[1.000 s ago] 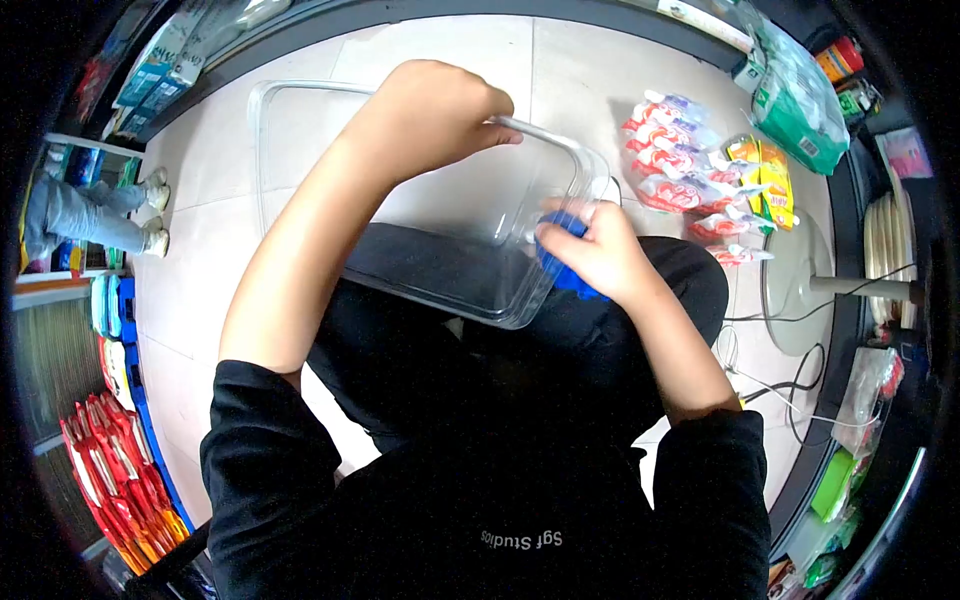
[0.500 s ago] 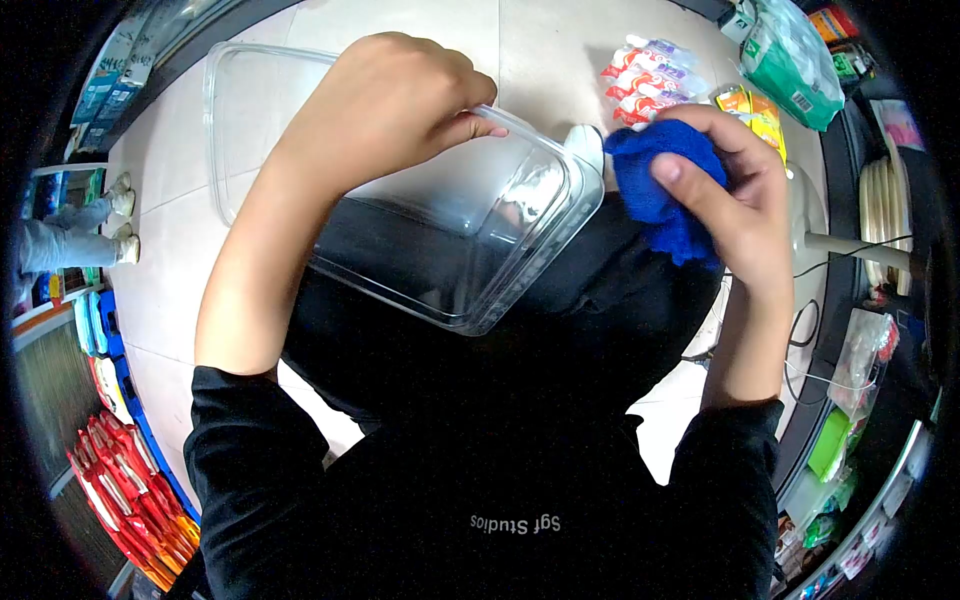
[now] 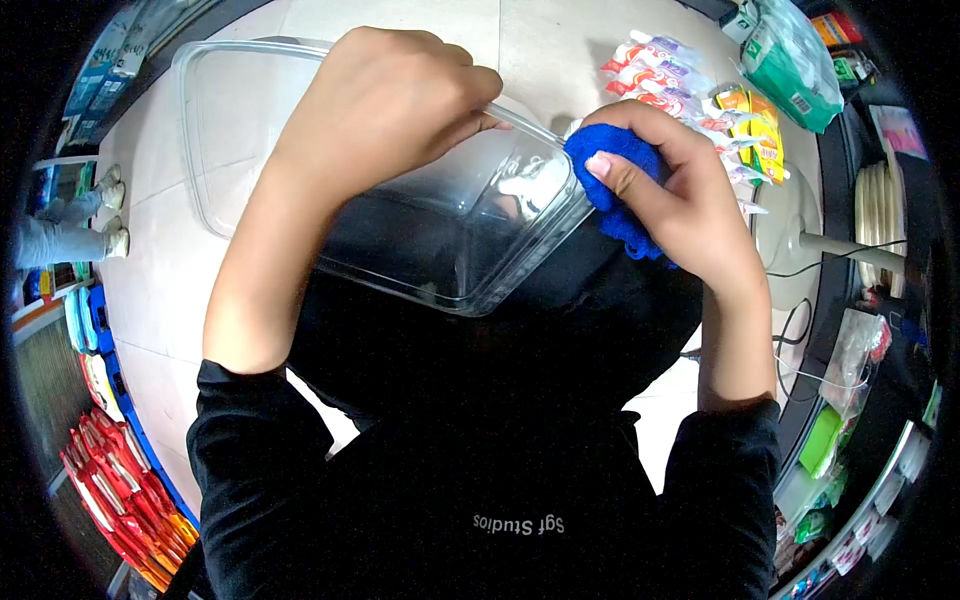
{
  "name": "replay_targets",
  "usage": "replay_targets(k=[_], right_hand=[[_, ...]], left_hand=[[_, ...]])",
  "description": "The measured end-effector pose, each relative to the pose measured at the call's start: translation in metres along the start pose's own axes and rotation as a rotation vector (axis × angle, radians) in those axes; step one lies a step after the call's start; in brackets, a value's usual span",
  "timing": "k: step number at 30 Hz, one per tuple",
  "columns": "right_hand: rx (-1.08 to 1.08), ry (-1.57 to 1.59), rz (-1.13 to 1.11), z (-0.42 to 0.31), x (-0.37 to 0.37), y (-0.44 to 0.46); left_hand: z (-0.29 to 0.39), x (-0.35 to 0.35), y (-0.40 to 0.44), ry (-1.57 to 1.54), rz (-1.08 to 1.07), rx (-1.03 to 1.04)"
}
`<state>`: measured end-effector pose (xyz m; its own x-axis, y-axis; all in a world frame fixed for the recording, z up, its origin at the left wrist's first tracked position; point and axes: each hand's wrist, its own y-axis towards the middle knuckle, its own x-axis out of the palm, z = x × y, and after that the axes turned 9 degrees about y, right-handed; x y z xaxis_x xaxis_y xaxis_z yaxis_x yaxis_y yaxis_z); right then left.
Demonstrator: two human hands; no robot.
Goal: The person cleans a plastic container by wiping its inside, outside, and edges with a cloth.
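Observation:
A clear rectangular plastic container (image 3: 400,265) lies tilted over my lap, its near corner over the black trousers. My left hand (image 3: 415,95) is closed on the container's far rim, fingers curled over the edge. In my right hand (image 3: 665,185) is a bunched blue cloth (image 3: 615,165), pinched between thumb and fingers. The cloth meets the container's right-hand corner and covers part of the rim there.
Several red-and-white packets (image 3: 650,75) and a yellow packet (image 3: 757,130) lie on the floor ahead. A green-and-clear bag (image 3: 790,65) stands beyond them. Shelves line both sides. A person's legs (image 3: 65,240) show at left. Red packs (image 3: 120,490) fill the lower left.
My right hand has moved left with the blue cloth, bringing it onto the container's corner. The container has shifted slightly left and up, with my left hand still on its rim.

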<state>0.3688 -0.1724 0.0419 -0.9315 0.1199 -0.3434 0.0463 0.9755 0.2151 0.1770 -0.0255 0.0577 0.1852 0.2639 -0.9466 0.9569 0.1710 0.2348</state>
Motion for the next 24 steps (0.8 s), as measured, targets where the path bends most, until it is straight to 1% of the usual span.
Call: replay_targets(k=[1, 2, 4, 5, 7, 8, 10, 11, 13, 14, 16, 17, 20, 22, 24], right_hand=[[0.102, 0.082, -0.001, -0.003, 0.002, -0.002], [0.103, 0.084, -0.001, -0.004, 0.004, -0.003], [0.137, 0.135, 0.104, -0.003, 0.009, -0.005], [0.136, 0.136, 0.102, -0.001, 0.012, -0.006], [0.123, 0.243, 0.228, 0.005, 0.02, -0.009], [0.123, 0.243, 0.228, 0.005, 0.023, -0.01], [0.132, 0.392, 0.335, 0.005, 0.03, -0.012], [0.13, 0.392, 0.337, 0.005, 0.033, -0.013], [0.131, 0.453, 0.408, 0.005, 0.037, -0.015], [0.129, 0.453, 0.412, 0.008, 0.041, -0.016], [0.066, 0.465, 0.518, 0.013, 0.049, -0.016], [0.051, 0.413, 0.539, 0.012, 0.051, -0.015], [0.014, 0.449, 0.567, 0.015, 0.057, -0.017], [0.034, 0.471, 0.59, 0.015, 0.062, -0.019], [-0.035, 0.346, 0.584, 0.022, 0.069, -0.023]], left_hand=[[-0.001, 0.001, -0.001, -0.001, -0.002, 0.001], [-0.003, 0.002, -0.002, 0.007, 0.023, -0.007], [-0.005, 0.001, -0.004, 0.018, 0.046, -0.021], [-0.006, 0.001, -0.005, 0.029, 0.054, -0.036], [-0.007, 0.0, -0.007, 0.04, 0.062, -0.052], [-0.007, 0.001, -0.007, 0.039, 0.057, -0.066], [-0.008, 0.0, -0.008, 0.04, 0.054, -0.079], [-0.009, 0.0, -0.008, 0.047, 0.061, -0.084], [-0.012, 0.0, -0.008, 0.056, 0.07, -0.084], [-0.014, 0.0, -0.009, 0.052, 0.089, -0.1], [-0.015, 0.001, -0.008, 0.048, 0.109, -0.113], [-0.015, 0.001, -0.008, 0.049, 0.104, -0.123], [-0.015, -0.001, -0.008, 0.05, 0.094, -0.143], [-0.016, -0.002, -0.008, 0.05, 0.089, -0.154], [-0.017, -0.004, -0.008, 0.039, 0.094, -0.208]])
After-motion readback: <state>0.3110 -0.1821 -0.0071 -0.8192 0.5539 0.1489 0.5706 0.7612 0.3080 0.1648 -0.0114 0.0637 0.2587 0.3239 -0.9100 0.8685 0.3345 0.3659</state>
